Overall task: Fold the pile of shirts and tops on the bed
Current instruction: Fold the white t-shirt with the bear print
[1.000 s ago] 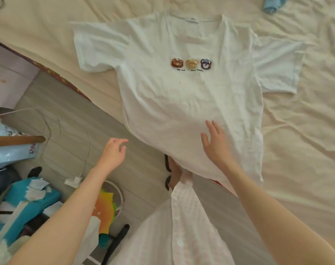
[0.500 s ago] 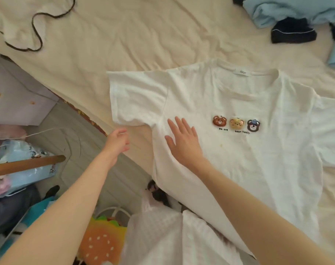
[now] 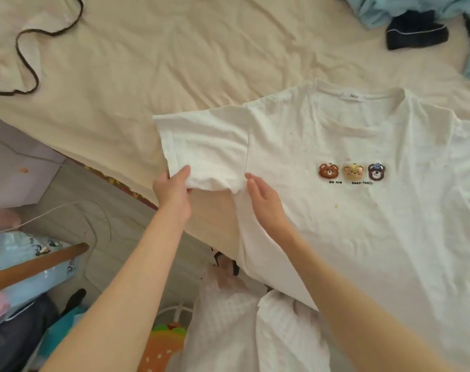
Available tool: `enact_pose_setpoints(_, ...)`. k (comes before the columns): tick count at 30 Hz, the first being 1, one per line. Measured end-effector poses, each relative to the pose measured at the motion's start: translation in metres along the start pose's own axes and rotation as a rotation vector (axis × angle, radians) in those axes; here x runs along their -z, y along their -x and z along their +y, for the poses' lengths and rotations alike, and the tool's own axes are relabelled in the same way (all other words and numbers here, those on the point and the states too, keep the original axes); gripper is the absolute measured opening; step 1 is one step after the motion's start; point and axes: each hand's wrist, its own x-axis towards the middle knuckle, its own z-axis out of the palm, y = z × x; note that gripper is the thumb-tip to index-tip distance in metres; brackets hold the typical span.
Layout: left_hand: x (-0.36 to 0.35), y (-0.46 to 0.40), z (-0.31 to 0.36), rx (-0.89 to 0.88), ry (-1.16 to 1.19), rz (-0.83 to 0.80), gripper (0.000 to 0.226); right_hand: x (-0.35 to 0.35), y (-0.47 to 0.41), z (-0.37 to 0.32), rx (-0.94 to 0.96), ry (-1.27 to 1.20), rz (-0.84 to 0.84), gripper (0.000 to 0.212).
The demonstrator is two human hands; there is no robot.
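T-shirt (image 3: 362, 224) flat, collar away — left hand (image 3: 172, 189) grip on sleeve (image 3: 207, 151), right hand (image 3: 266, 202) flat.

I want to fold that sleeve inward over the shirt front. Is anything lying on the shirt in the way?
Nothing visible does. The left hand pinches the sleeve; the right hand rests at the armpit, and the white T-shirt front lies bare.

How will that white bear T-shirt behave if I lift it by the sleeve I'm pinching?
Probably floppy: the white T-shirt lies creased on the bed, and its sleeve already buckles where the left hand pinches it. It looks thin, so likely light. Its hem hangs over the bed edge, so it may slide off; the right hand rests on it.
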Motion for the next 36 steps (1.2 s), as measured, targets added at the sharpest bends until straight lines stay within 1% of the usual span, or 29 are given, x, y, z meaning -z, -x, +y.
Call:
enact_pose_setpoints(2,-0.021,0.026,0.003,-0.321,-0.274,-0.039,0.023,0.023,0.014,-0.010,-0.133,-0.393,0.126,0.037)
enact_pose_setpoints(3,-0.032,0.037,0.002,-0.507,-0.424,-0.077,0.019,0.038,0.022,-0.011,-0.157,-0.541,0.192,0.036)
enact_pose_setpoints(5,-0.059,0.062,-0.006,-0.859,-0.665,-0.219,0.026,0.067,0.038,-0.007,-0.171,-0.760,0.334,0.035)
enact_pose_setpoints(7,-0.080,0.082,-0.028,-1.170,-0.883,-0.458,0.031,0.094,0.054,0.001,-0.180,-0.856,0.471,0.034)
enact_pose_setpoints(8,-0.086,0.089,-0.044,-1.280,-1.032,-0.596,0.034,0.104,0.060,0.005,-0.184,-0.859,0.528,0.033)
enact_pose_setpoints(9,-0.088,0.094,-0.059,-1.315,-1.221,-0.735,0.036,0.113,0.065,0.008,-0.190,-0.831,0.577,0.032)
enact_pose_setpoints(10,-0.085,0.096,-0.075,-1.270,-1.404,-0.853,0.038,0.119,0.068,0.011,-0.205,-0.776,0.619,0.032)
enact_pose_setpoints(11,-0.079,0.095,-0.086,-1.192,-1.502,-0.932,0.038,0.124,0.067,0.015,-0.224,-0.695,0.652,0.031)
enact_pose_setpoints(12,-0.070,0.093,-0.094,-1.140,-1.490,-0.970,0.039,0.126,0.064,0.017,-0.242,-0.601,0.670,0.030)
enact_pose_setpoints(13,-0.058,0.089,-0.096,-1.124,-1.437,-0.961,0.041,0.127,0.059,0.018,-0.253,-0.491,0.677,0.029)
enact_pose_setpoints(14,-0.048,0.083,-0.096,-1.128,-1.386,-0.898,0.043,0.127,0.050,0.017,-0.247,-0.381,0.667,0.030)
enact_pose_setpoints(15,-0.039,0.073,-0.097,-1.150,-1.352,-0.789,0.045,0.125,0.039,0.015,-0.221,-0.271,0.644,0.032)
enact_pose_setpoints(17,-0.024,0.053,-0.093,-1.157,-1.350,-0.574,0.047,0.119,0.011,0.007,-0.128,-0.058,0.584,0.036)
enact_pose_setpoints(18,-0.019,0.046,-0.089,-1.135,-1.353,-0.509,0.047,0.115,-0.005,0.002,-0.061,0.056,0.553,0.037)
enact_pose_setpoints(19,-0.016,0.040,-0.086,-1.109,-1.348,-0.480,0.047,0.110,-0.023,-0.003,0.010,0.174,0.520,0.039)
enact_pose_setpoints(21,-0.013,0.030,-0.088,-1.025,-1.289,-0.512,0.047,0.101,-0.058,-0.016,0.137,0.401,0.449,0.041)
enact_pose_setpoints(23,-0.011,0.023,-0.097,-0.881,-1.177,-0.566,0.042,0.090,-0.089,-0.032,0.197,0.544,0.392,0.044)
enact_pose_setpoints(25,-0.008,0.016,-0.105,-0.796,-1.058,-0.577,0.031,0.081,-0.116,-0.047,0.193,0.643,0.362,0.045)
enact_pose_setpoints(27,-0.004,0.011,-0.109,-0.735,-0.996,-0.598,0.025,0.076,-0.135,-0.057,0.161,0.773,0.310,0.039)
enact_pose_setpoints(29,-0.001,0.009,-0.109,-0.690,-0.943,-0.630,0.024,0.074,-0.148,-0.062,0.106,0.837,0.204,0.025)
enact_pose_setpoints(31,0.001,0.011,-0.106,-0.680,-0.891,-0.648,0.027,0.076,-0.157,-0.066,0.090,0.797,0.143,0.019)
enact_pose_setpoints(33,0.002,0.014,-0.104,-0.641,-0.823,-0.646,0.031,0.077,-0.167,-0.069,0.117,0.664,0.143,0.017)
enact_pose_setpoints(36,0.003,0.017,-0.101,-0.494,-0.722,-0.621,0.035,0.066,-0.178,-0.072,0.166,0.489,0.112,0.015)
